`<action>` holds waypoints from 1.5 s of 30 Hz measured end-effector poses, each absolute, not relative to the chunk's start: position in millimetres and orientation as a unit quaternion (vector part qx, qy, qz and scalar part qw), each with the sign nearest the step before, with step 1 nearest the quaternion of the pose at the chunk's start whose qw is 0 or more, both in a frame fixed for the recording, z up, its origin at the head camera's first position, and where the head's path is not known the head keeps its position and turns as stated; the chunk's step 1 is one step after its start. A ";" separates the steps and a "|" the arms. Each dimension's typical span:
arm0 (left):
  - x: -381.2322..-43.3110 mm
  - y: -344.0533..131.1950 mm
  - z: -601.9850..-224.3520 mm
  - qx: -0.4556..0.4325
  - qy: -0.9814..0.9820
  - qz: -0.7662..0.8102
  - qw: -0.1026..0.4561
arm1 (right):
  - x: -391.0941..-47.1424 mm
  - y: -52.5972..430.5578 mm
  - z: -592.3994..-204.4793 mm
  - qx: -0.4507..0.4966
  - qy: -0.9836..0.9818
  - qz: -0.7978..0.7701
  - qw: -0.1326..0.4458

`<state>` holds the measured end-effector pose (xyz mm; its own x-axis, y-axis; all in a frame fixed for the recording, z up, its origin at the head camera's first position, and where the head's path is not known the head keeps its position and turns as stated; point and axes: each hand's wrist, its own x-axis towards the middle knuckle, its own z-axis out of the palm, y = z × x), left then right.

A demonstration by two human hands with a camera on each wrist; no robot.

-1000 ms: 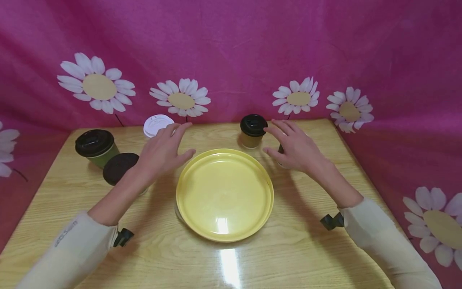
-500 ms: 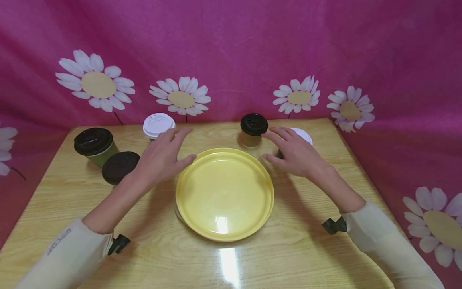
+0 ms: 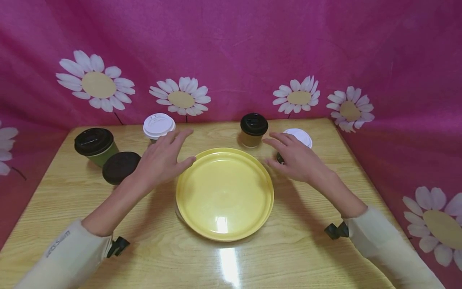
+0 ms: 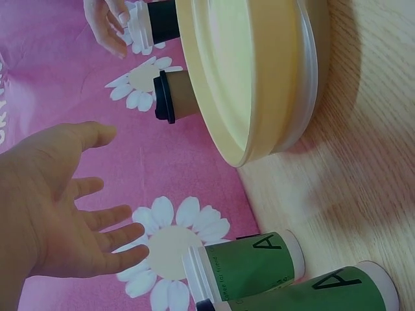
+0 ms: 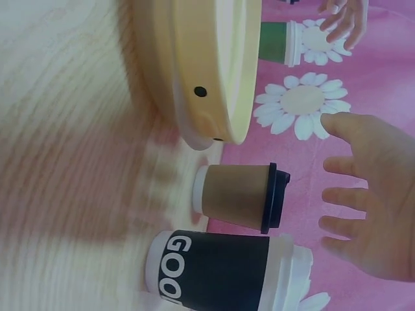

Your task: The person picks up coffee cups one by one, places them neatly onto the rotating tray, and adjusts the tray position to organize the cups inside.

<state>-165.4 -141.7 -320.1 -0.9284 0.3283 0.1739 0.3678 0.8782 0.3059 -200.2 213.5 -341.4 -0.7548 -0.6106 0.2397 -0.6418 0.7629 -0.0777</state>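
Observation:
A round yellow tray (image 3: 223,192) with a raised rim stands mid-table on a paler base. My left hand (image 3: 160,160) hovers at its upper left, palm inward and fingers spread, holding nothing. Behind those fingers stands a green cup (image 4: 253,262) with a white lid. On the opposite side my right hand (image 3: 297,158) is also held in the air, fingers apart and nothing in them. Nearest its fingertips is a small brown cup (image 5: 237,194) with a black lid. A black cup (image 5: 217,269) with a white lid is partly hidden behind this hand in the head view.
At the left of the table is a green cup (image 3: 95,146) with a black lid. Another dark-lidded cup (image 3: 120,166) stands beside it, partly covered by my left forearm. A pink cloth (image 3: 231,60) with daisies hangs behind and at both sides.
Both hands have drawn slightly back toward me, the right a little more. More of the two white lids now shows behind them. The cups and tray have stayed in place.

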 end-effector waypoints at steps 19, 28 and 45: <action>-161.1 -151.0 -325.6 -0.179 -0.965 -0.183 0.061 | -189.8 218.4 -359.7 0.349 -0.929 0.092 0.083; -157.6 -152.0 -326.2 -0.170 -0.966 -0.187 0.046 | -185.5 219.2 -363.4 0.364 -0.922 0.093 0.096; -150.8 -160.1 -320.0 -0.159 -0.967 -0.192 0.055 | -173.5 214.7 -371.3 0.394 -0.909 0.098 0.099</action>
<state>-150.8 -160.1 -320.0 -0.9437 0.2858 0.1663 0.3277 0.8763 0.3532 -173.5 214.7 -371.3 -0.6708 -0.6960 0.2562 -0.7345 0.6713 -0.0996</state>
